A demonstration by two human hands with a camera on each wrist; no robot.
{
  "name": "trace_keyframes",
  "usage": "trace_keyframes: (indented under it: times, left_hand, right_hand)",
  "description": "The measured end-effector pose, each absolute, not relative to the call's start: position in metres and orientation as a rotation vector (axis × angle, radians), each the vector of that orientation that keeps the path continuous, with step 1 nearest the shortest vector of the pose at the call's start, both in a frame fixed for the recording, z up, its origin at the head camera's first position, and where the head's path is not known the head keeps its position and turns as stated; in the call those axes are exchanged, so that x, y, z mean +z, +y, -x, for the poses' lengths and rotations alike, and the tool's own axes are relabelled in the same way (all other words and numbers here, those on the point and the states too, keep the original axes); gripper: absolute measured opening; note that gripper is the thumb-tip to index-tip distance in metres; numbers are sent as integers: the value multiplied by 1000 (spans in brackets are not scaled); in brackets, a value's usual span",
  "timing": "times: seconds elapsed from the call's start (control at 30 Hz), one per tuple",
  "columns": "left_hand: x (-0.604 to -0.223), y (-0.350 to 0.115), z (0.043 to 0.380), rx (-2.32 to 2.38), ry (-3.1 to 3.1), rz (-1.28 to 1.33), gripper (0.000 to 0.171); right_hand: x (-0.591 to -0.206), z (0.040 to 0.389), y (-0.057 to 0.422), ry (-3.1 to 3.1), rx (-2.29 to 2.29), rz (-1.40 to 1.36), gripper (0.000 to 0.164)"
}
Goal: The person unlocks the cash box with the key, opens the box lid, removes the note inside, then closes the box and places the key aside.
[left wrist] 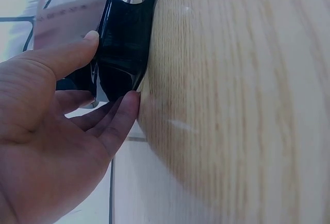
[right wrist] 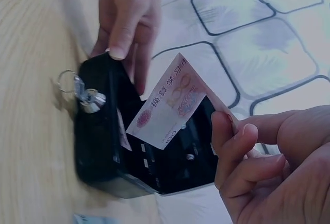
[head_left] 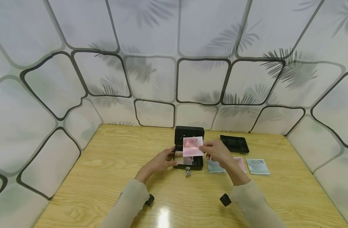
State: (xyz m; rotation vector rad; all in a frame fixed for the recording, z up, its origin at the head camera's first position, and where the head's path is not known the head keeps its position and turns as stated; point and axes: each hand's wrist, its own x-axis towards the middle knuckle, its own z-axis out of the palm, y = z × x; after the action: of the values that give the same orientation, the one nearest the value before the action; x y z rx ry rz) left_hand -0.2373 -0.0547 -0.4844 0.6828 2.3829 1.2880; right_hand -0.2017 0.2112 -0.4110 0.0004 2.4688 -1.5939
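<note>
A small black cash box (head_left: 197, 167) stands on the table with its lid (head_left: 188, 129) raised. My left hand (head_left: 160, 161) holds the box's left side, the thumb at the front rim and the other fingers around the outer wall. Pinched between thumb and fingers of my right hand (head_left: 219, 152) is a pink 100 banknote (head_left: 192, 147), held above the open box. Inside lies pinkish paper (head_left: 186, 160), partly covered by the raised note. A key with a ring (right wrist: 77, 86) sits in the front lock (right wrist: 93, 100).
To the box's right, a black tray (head_left: 233, 144) rests near the back wall. In front of it lie a green stack of notes (head_left: 215, 167), pink 20 notes (head_left: 241, 164) partly hidden by my right arm, and green 50 notes (head_left: 257, 167). Patterned fabric walls (head_left: 154, 79) enclose the wooden table (head_left: 114, 155).
</note>
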Motion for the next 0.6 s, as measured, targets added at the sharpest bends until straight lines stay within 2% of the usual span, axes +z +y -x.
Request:
trace_keyframes:
  times: [0.17, 0.43, 0.6]
  left_hand:
    - [-484, -55, 237, 1279, 2381, -694, 72]
    - [-484, -55, 237, 1262, 2393, -644, 73]
    - [-482, -54, 237, 1261, 2383, -642, 74]
  right_hand:
    - [-401, 197, 223, 2482, -1601, 1, 34]
    - [-390, 188, 244, 2470, -1609, -34, 24]
    - [-386, 182, 258, 2489, -1624, -18, 26]
